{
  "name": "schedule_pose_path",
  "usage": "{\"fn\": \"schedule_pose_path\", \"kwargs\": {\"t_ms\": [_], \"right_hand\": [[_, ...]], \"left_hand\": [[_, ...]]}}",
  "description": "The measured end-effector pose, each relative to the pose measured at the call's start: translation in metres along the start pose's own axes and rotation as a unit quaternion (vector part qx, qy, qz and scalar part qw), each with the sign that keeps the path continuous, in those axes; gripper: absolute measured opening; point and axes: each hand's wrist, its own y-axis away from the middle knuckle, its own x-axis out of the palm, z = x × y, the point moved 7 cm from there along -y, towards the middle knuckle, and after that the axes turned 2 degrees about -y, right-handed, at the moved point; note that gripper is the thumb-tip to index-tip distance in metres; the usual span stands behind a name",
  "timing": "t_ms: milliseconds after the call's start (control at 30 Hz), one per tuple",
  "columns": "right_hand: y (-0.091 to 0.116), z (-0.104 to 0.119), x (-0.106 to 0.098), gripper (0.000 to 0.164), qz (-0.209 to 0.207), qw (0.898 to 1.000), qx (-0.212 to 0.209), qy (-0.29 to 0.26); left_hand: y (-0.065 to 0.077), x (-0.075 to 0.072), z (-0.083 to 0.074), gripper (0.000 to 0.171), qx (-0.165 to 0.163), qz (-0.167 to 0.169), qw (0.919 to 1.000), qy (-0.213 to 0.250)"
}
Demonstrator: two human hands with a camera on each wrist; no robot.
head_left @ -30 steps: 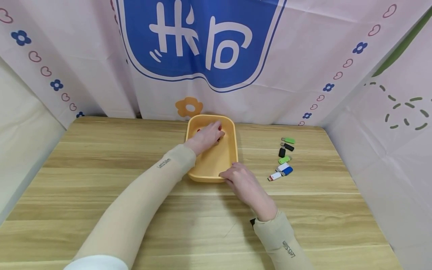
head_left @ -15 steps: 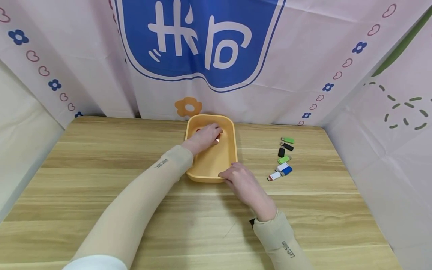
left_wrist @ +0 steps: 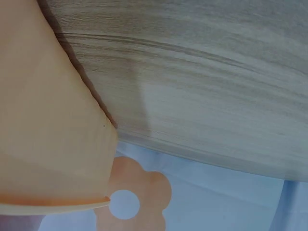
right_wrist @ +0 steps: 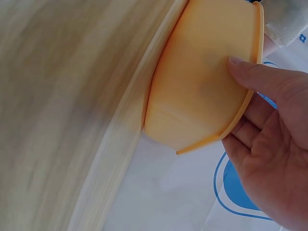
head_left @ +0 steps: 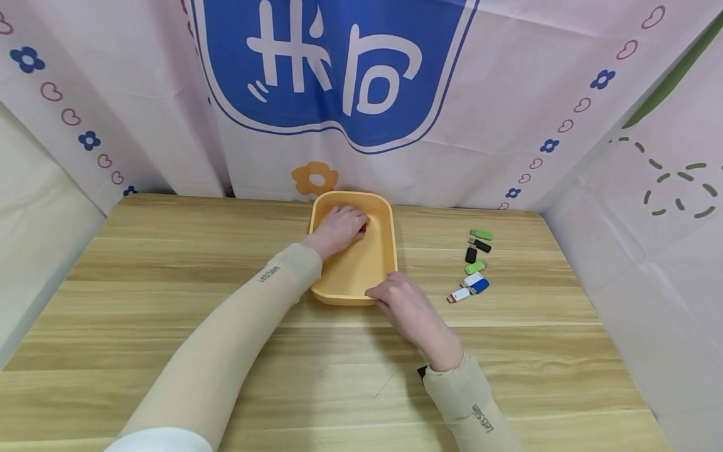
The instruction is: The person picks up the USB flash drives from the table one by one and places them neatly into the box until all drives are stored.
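A yellow rectangular plastic bin (head_left: 361, 276) stands at the back middle of the table. Inside it, toward the far end, my left hand (head_left: 337, 229) reaches in with curled fingers. A small red USB stick (head_left: 363, 227) peeks out at those fingertips, mostly hidden by the hand. My right hand (head_left: 403, 304) grips the bin's near right corner. In the right wrist view, the thumb of the right hand (right_wrist: 274, 115) presses the outside of the bin wall (right_wrist: 197, 82) while the fingers go over the rim. Only the outer wall of the bin (left_wrist: 53, 125) shows in the left wrist view.
To the right of the bin lie several loose USB sticks, among them a green one (head_left: 482, 235), a black one (head_left: 471, 255), a blue one (head_left: 480, 286) and a white-and-red one (head_left: 459, 295). A printed curtain (head_left: 254, 163) hangs along the wooden table's (head_left: 198, 251) back edge.
The left hand has shifted slightly left inside the bin, and its fingers now cover more of the red pieces there. The right hand and the bin stay put.
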Motion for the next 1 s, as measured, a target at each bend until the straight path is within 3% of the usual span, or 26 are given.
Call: {"fn": "schedule_pose_path", "kwargs": {"t_ms": [200,633,1000], "right_hand": [[0.0,0.0,0.0,0.013,-0.001,1.0,-0.001,0.003],[0.0,0.0,0.001,0.014,0.003,1.0,0.0,-0.002],[0.0,-0.001,0.001,0.014,0.004,1.0,0.005,-0.005]], "left_hand": [[0.001,0.0,0.003,0.037,-0.016,0.008,0.9997,0.017],[-0.001,0.003,0.009,0.057,-0.027,0.01,0.9991,0.03],[0.007,-0.016,0.019,0.07,-0.042,0.004,0.9989,0.023]]}}
